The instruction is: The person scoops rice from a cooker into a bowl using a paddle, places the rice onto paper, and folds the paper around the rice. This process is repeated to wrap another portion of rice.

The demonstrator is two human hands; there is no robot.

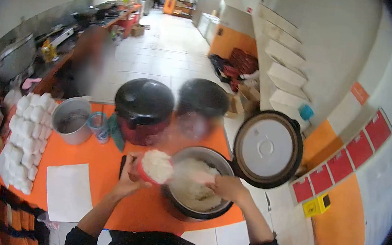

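Observation:
My left hand [129, 177] is closed around the side of a small red bowl [142, 172], which is heaped with white rice [158, 166]. Just right of it stands an open rice cooker [189, 213], steaming, with cooked rice [190, 193] inside. My right hand [228, 187] reaches over the cooker's right rim, fingers closed on a pale pink rice paddle [203, 177]. Steam blurs the paddle, and its handle is mostly hidden in my grip. The cooker's round lid [266, 148] is tipped open to the right.
Two lidded black-topped cookers [144, 104] [203, 99] stand at the table's far side. Left are a metal pot [71, 119], a clear cup [98, 127], a green cloth [116, 132], wrapped white packets [27, 138] and a white sheet [68, 190]. A blurred person [88, 60] is at the left counter.

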